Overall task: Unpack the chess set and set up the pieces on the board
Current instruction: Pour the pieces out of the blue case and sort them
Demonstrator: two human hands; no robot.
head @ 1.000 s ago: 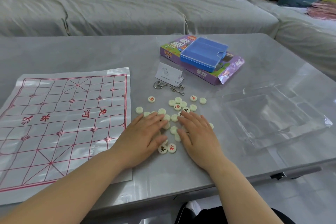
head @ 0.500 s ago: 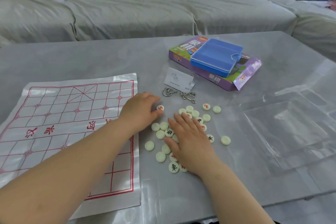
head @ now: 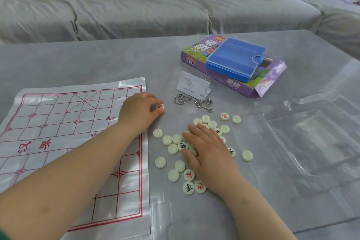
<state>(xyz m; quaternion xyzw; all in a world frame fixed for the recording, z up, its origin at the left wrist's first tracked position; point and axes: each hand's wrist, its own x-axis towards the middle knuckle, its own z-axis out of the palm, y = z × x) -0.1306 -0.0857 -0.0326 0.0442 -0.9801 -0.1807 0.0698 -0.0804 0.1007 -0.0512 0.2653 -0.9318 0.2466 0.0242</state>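
Left hand (head: 140,112) curled, thumb and fingertips pinching one red-marked piece (head: 160,106) just off the right edge of the board (head: 58,122). Right hand (head: 207,154) flat, fingers straight, resting on the loose pieces (head: 173,175) on the table (head: 97,60). Roughly twenty discs show; others are hidden under the palm. One blue case (head: 235,58), lid on, lies atop one purple box (head: 233,84); contents unseen. One clear tray (head: 311,142) at right.

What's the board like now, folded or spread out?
Spread out. The xiangqi board sheet lies flat on the table, its red grid showing.
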